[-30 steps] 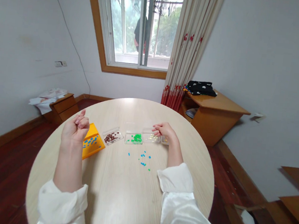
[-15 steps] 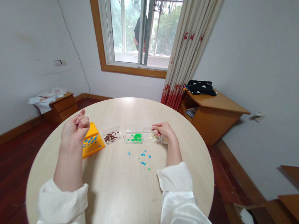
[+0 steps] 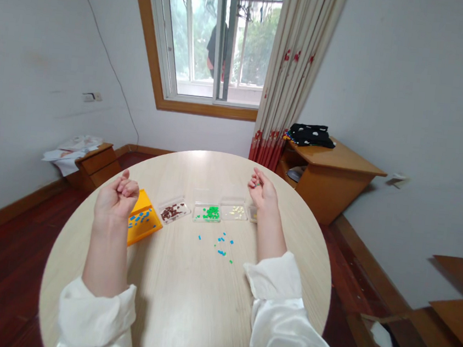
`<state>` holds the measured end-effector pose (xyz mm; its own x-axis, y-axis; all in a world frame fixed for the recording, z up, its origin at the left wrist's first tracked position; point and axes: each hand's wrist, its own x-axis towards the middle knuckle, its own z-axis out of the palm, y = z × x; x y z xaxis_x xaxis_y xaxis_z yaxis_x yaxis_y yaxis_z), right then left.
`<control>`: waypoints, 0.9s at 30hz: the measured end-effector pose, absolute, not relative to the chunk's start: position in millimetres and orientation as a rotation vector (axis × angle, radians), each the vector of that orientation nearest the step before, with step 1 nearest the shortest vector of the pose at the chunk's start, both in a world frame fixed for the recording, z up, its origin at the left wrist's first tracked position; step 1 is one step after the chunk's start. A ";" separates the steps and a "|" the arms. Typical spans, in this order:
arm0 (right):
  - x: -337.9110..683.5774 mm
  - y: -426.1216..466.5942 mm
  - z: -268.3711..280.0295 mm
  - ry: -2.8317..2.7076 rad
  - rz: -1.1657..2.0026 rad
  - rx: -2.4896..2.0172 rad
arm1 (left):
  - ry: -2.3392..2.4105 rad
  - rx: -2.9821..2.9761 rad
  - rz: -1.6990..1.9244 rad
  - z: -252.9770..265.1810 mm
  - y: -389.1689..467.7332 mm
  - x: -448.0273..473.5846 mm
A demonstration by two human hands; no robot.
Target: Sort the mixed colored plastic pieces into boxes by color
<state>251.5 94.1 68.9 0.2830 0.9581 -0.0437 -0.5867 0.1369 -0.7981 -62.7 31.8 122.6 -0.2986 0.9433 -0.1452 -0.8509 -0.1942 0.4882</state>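
My left hand (image 3: 117,197) is raised with its fingers curled closed over the palm. I cannot make out what, if anything, is inside it. Partly behind that hand lies an open yellow box (image 3: 145,236) with small blue pieces (image 3: 141,217) in it. My right hand (image 3: 262,190) is turned palm up, fingers curled in; a tiny greenish speck shows among them, too small to name. It hangs above and beyond a clear tray (image 3: 227,217) of pale yellow pieces (image 3: 237,211). Another clear tray (image 3: 252,215) is partly hidden by my right wrist.
On the round table (image 3: 184,306) are a clear tray (image 3: 198,221) of green pieces (image 3: 212,213) and one (image 3: 187,201) of brown pieces (image 3: 172,211). Loose blue pieces (image 3: 221,253) and a few green ones (image 3: 231,262) lie nearer me. A wooden desk (image 3: 336,157) stands beyond.
My right hand has risen away from the pale yellow pieces and turned palm up, uncovering that tray. My left hand has stayed in place.
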 end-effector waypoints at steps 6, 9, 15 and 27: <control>241.4 90.8 79.9 -0.383 1.509 -0.683 | 0.718 0.186 1.818 120.0 37.5 -63.2; 237.0 89.2 82.3 -0.363 1.516 -0.676 | 0.696 0.221 1.810 122.5 37.3 -59.5; 233.0 89.3 83.3 -0.328 1.481 -0.661 | 0.690 0.368 1.735 126.0 34.2 -53.6; 228.1 90.6 81.3 -0.422 1.418 -0.564 | 0.784 0.572 1.550 121.7 32.0 -54.9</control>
<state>228.1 90.6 81.3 0.1156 0.9917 -0.0566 -0.7993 0.0591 -0.5980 -54.9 32.0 121.7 -0.1321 0.9879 -0.0816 -0.6510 -0.0244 0.7587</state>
